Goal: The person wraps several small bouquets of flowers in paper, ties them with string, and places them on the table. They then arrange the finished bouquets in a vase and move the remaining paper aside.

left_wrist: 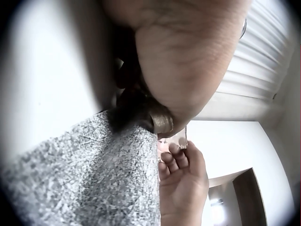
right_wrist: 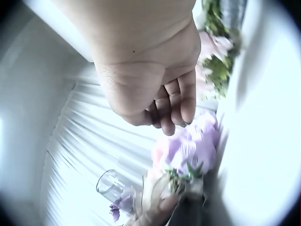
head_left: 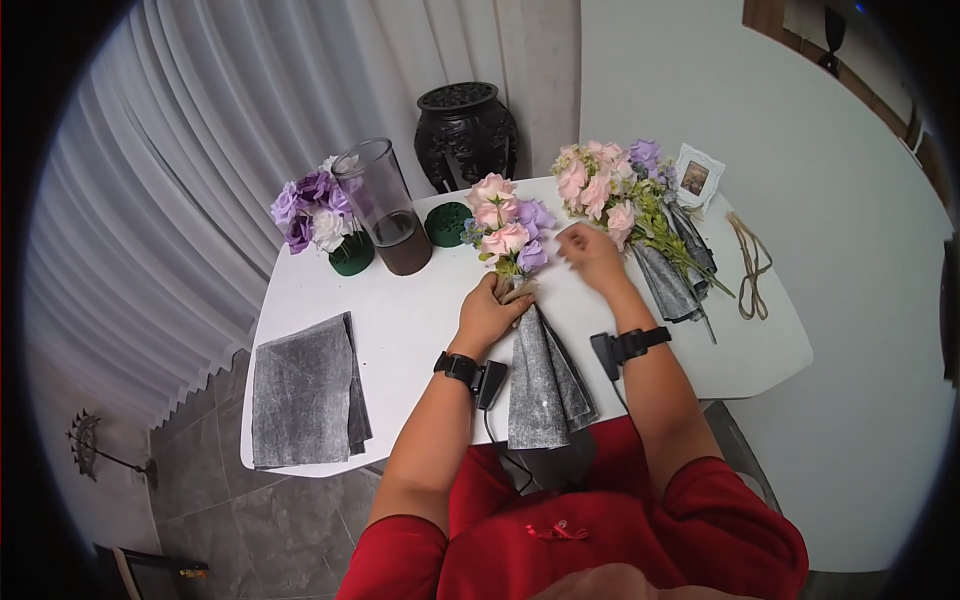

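My left hand (head_left: pixel 488 318) grips the neck of a bouquet of pink and lilac flowers (head_left: pixel 503 238), where a beige ribbon (head_left: pixel 517 291) goes round it. Grey speckled wrapping (head_left: pixel 540 395) spreads below that hand toward the table's front edge. Just right of the blooms, my right hand (head_left: pixel 592 256) hovers with its fingers loosely bent and nothing visible in them. The right wrist view shows its palm (right_wrist: pixel 141 75) above the lilac flowers (right_wrist: pixel 195 146). In the left wrist view, the wrapping (left_wrist: pixel 117 183) hangs beside the gripping hand (left_wrist: pixel 188 56), whose fingertips are mostly hidden.
A second bouquet (head_left: pixel 595 180), a small white frame (head_left: pixel 697 178) and a looped cord (head_left: pixel 750 270) lie at the right. Behind and left stand a glass vase (head_left: pixel 385 200), purple and white flowers (head_left: pixel 315 210) and green foam (head_left: pixel 447 225). Grey sheets (head_left: pixel 305 395) lie front left.
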Demonstrator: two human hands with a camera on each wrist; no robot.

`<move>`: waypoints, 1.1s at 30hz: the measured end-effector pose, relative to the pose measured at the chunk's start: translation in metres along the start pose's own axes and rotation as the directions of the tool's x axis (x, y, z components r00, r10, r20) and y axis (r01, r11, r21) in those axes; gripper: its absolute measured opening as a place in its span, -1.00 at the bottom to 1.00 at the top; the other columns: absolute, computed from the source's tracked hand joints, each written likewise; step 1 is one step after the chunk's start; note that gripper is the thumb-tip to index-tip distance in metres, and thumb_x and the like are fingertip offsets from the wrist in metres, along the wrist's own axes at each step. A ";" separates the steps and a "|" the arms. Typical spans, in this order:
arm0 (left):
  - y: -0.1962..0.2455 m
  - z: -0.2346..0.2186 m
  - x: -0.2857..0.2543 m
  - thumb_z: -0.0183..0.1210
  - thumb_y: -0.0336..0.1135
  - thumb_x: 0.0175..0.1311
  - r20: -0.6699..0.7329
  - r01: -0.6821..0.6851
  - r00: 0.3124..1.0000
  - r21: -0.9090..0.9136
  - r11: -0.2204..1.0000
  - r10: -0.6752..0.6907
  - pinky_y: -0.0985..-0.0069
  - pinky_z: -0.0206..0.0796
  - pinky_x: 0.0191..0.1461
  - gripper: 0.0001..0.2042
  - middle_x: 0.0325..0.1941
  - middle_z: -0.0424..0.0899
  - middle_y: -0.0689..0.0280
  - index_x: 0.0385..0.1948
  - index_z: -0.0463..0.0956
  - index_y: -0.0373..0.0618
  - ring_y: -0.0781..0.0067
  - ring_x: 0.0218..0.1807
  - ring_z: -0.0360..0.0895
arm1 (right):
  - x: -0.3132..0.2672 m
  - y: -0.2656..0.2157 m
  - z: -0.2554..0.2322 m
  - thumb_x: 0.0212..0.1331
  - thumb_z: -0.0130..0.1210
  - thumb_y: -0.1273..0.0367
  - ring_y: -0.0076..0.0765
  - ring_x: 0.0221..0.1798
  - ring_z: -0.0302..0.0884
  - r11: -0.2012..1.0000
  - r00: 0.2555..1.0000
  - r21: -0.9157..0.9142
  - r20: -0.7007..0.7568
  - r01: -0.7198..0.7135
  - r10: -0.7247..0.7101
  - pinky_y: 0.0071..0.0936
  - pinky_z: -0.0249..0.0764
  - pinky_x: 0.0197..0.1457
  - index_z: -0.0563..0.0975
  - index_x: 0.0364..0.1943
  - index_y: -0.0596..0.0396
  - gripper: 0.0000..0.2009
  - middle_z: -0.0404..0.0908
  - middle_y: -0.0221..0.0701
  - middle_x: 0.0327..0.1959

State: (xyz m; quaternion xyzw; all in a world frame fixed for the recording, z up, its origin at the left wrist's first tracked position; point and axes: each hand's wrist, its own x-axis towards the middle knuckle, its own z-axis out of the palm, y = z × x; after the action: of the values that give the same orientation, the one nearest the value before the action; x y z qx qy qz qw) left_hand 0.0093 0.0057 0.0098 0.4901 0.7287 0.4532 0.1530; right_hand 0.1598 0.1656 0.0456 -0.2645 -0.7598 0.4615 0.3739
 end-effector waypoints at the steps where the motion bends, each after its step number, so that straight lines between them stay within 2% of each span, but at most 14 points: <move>1: -0.001 0.000 0.001 0.35 0.03 -0.07 0.003 -0.005 1.000 -0.004 1.000 0.005 0.34 0.37 -0.19 -0.49 -0.36 0.62 0.11 -0.29 0.44 -0.23 0.13 -0.28 0.59 | 0.003 0.002 -0.012 0.14 0.12 0.32 -0.46 -0.39 0.57 0.999 0.991 -0.042 -0.132 -0.010 0.004 -0.52 0.46 -0.29 0.56 -0.30 0.15 -0.82 0.64 -0.31 -0.44; 3: -0.004 0.001 0.002 0.36 -0.01 -0.08 0.004 0.019 1.000 -0.081 0.997 -0.019 0.36 0.37 -0.17 -0.51 -0.35 0.62 0.12 -0.28 0.45 -0.23 0.15 -0.28 0.58 | -0.001 -0.009 -0.048 0.09 0.13 0.34 -0.21 -0.31 0.61 0.951 0.936 -0.309 -0.338 -0.015 -0.095 -0.37 0.49 -0.20 0.56 -0.27 0.16 -0.80 0.64 -0.22 -0.39; 5: -0.002 0.000 0.001 0.35 -0.02 -0.08 0.002 0.024 1.000 -0.070 0.997 -0.024 0.35 0.37 -0.17 -0.52 -0.35 0.62 0.12 -0.28 0.45 -0.23 0.14 -0.28 0.58 | -0.011 -0.007 -0.091 0.02 0.14 0.35 -0.07 -0.18 0.57 0.776 0.887 -0.630 -0.341 0.030 -0.311 -0.26 0.47 -0.11 0.54 -0.21 0.17 -0.74 0.62 -0.18 -0.30; 7: 0.001 -0.002 0.003 0.34 -0.03 -0.08 -0.014 0.028 0.999 -0.070 0.997 -0.029 0.35 0.37 -0.17 -0.54 -0.35 0.62 0.12 -0.29 0.44 -0.22 0.13 -0.28 0.58 | -0.030 -0.010 -0.120 -0.05 0.17 0.33 0.04 -0.06 0.50 0.567 0.913 -0.814 -0.319 -0.127 -0.253 -0.19 0.45 -0.03 0.51 -0.15 0.19 -0.65 0.57 -0.13 -0.19; 13: 0.004 -0.004 0.000 0.32 -0.03 -0.08 -0.021 -0.019 1.000 -0.048 0.999 0.018 0.30 0.36 -0.21 -0.57 -0.37 0.61 0.13 -0.33 0.42 -0.18 0.09 -0.29 0.57 | -0.062 0.011 -0.147 -0.10 0.23 0.29 0.08 -0.01 0.48 0.395 0.955 -0.870 -0.277 -0.294 0.103 -0.15 0.45 0.00 0.50 -0.18 0.21 -0.62 0.53 -0.07 -0.17; 16: 0.004 -0.007 -0.001 0.36 -0.13 -0.04 -0.013 -0.019 1.000 -0.027 0.999 0.019 0.49 0.33 -0.22 -0.61 -0.42 0.56 0.26 -0.36 0.44 -0.23 0.44 -0.37 0.48 | -0.053 0.012 -0.154 -0.13 0.25 0.28 0.09 -0.01 0.48 0.402 0.957 -0.873 -0.213 -0.276 0.195 -0.14 0.44 0.01 0.50 -0.21 0.22 -0.61 0.53 -0.08 -0.16; 23: 0.001 -0.007 0.002 0.37 -0.15 -0.05 0.005 -0.005 1.000 -0.066 0.998 0.006 0.49 0.34 -0.22 -0.63 -0.39 0.59 0.26 -0.33 0.47 -0.21 0.44 -0.36 0.51 | -0.046 -0.007 -0.158 -0.04 0.16 0.27 0.08 -0.15 0.54 0.147 0.994 -0.983 -0.107 -0.106 0.003 -0.10 0.45 -0.11 0.45 -0.21 0.23 -0.65 0.59 -0.07 -0.33; 24: 0.003 -0.007 0.002 0.37 -0.16 -0.05 -0.001 -0.017 1.000 -0.063 0.998 0.017 0.49 0.34 -0.22 -0.63 -0.40 0.59 0.26 -0.32 0.47 -0.21 0.45 -0.36 0.51 | -0.044 -0.011 -0.161 -0.04 0.16 0.27 0.08 -0.15 0.54 0.147 0.994 -0.984 -0.106 -0.105 0.004 -0.10 0.45 -0.11 0.45 -0.21 0.23 -0.65 0.59 -0.07 -0.33; 26: 0.006 -0.009 0.002 0.37 -0.16 -0.04 0.004 -0.007 1.000 -0.048 0.999 0.007 0.49 0.34 -0.23 -0.63 -0.40 0.59 0.27 -0.32 0.47 -0.21 0.45 -0.36 0.51 | -0.039 -0.020 -0.172 -0.01 0.14 0.28 0.08 -0.26 0.55 0.419 0.968 -0.874 -0.243 -0.246 0.062 -0.05 0.44 -0.17 0.37 -0.11 0.21 -0.60 0.59 -0.06 -0.36; 27: 0.007 -0.009 0.002 0.37 -0.16 -0.04 0.009 0.001 1.000 -0.032 0.999 -0.001 0.50 0.34 -0.23 -0.63 -0.41 0.59 0.27 -0.31 0.48 -0.21 0.45 -0.37 0.51 | -0.030 0.008 -0.191 0.09 0.10 0.30 -0.11 -0.43 0.56 0.429 0.976 -0.898 -0.169 -0.096 -0.135 -0.16 0.46 -0.35 0.30 -0.04 0.19 -0.60 0.59 -0.12 -0.42; 28: 0.005 -0.008 0.002 0.37 -0.16 -0.04 0.014 0.005 1.000 -0.032 0.999 -0.005 0.50 0.34 -0.23 -0.63 -0.41 0.59 0.27 -0.31 0.48 -0.21 0.45 -0.37 0.51 | -0.025 -0.005 -0.188 0.09 0.10 0.30 -0.11 -0.43 0.56 0.430 0.977 -0.898 -0.169 -0.099 -0.130 -0.16 0.46 -0.35 0.30 -0.04 0.19 -0.60 0.59 -0.12 -0.42; 30: 0.004 -0.007 0.003 0.37 -0.16 -0.04 0.014 0.001 1.000 -0.053 0.999 0.000 0.49 0.34 -0.23 -0.63 -0.41 0.60 0.28 -0.31 0.48 -0.21 0.44 -0.37 0.51 | -0.015 -0.035 -0.182 0.20 0.04 0.33 -0.35 -0.54 0.51 0.814 0.937 -0.505 -0.325 -0.285 0.127 -0.35 0.42 -0.55 0.32 -0.05 0.16 -0.69 0.55 -0.23 -0.49; 31: 0.003 -0.007 0.003 0.37 -0.16 -0.04 0.016 0.004 1.000 -0.051 0.999 -0.003 0.49 0.34 -0.23 -0.63 -0.41 0.60 0.28 -0.31 0.48 -0.21 0.44 -0.37 0.51 | -0.012 -0.041 -0.177 0.30 -0.04 0.34 -0.56 -0.63 0.37 0.880 0.949 -0.417 -0.298 -0.228 0.105 -0.54 0.32 -0.66 0.33 -0.06 0.13 -0.77 0.46 -0.38 -0.54; 33: 0.000 -0.006 0.003 0.34 -0.05 -0.07 0.014 -0.008 1.000 -0.077 0.997 0.009 0.34 0.36 -0.22 -0.59 -0.40 0.61 0.16 -0.35 0.45 -0.19 0.14 -0.32 0.57 | 0.000 -0.047 -0.173 0.32 -0.06 0.34 -0.57 -0.64 0.33 0.948 0.952 -0.243 -0.275 -0.203 0.133 -0.56 0.31 -0.67 0.33 -0.07 0.11 -0.80 0.42 -0.43 -0.55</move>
State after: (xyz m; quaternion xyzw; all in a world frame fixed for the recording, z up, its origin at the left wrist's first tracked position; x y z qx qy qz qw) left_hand 0.0039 0.0056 0.0141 0.4902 0.7074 0.4782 0.1748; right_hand 0.2974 0.2319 0.1385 -0.4342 -0.7353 0.3467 0.3881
